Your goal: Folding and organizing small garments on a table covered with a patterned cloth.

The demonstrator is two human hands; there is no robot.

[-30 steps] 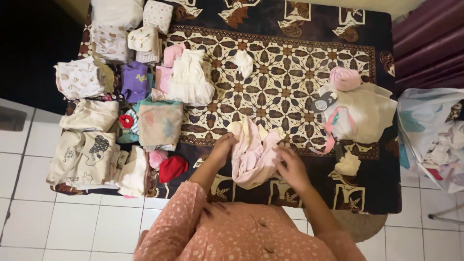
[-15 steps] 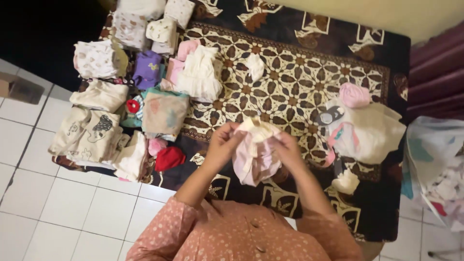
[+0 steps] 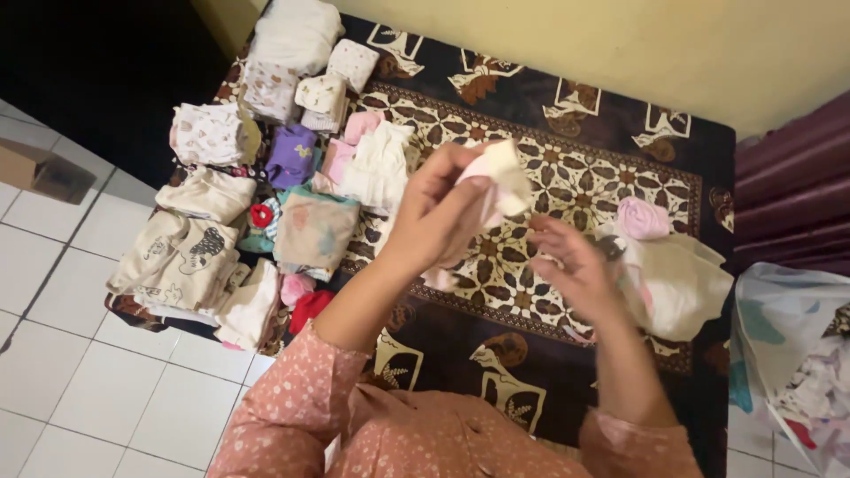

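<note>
- Where both hands worked the pale pink garment (image 3: 500,177) low a moment ago, left hand (image 3: 440,210) now clasps it raised, mid-frame.
- Right hand (image 3: 567,265) has let go, fingers spread.
- Garment's lower part hides behind the left hand.

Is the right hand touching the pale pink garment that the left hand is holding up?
Apart. The head view shows the left hand gripping the pale pink garment, while the right hand is open below it, with patterned cloth visible between them.
</note>
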